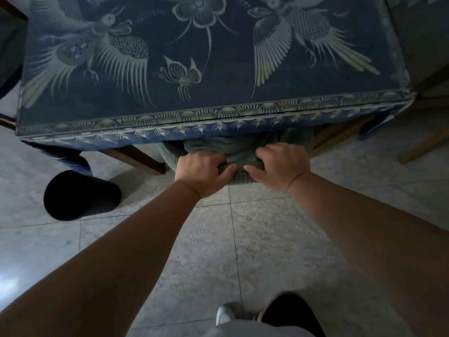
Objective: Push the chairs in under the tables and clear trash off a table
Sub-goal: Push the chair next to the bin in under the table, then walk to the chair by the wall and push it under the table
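A chair with a grey-green checked fabric cover [239, 152] stands right at the near edge of a table draped in a blue cloth printed with pale birds, a flower and a butterfly [218, 69]. Most of the chair is hidden under the cloth's hanging border; only the top of its back shows. My left hand [200, 172] and my right hand [279, 166] both grip the top of the chair back, thumbs toward me, a hand's width apart. No trash shows on the visible part of the table top.
A black cylindrical bin [80, 195] stands on the tiled floor at the table's near left corner. Wooden legs [136, 156] angle out under the cloth, more wooden chair legs [422, 147] at right. My feet [227, 314] are on pale floor tiles below.
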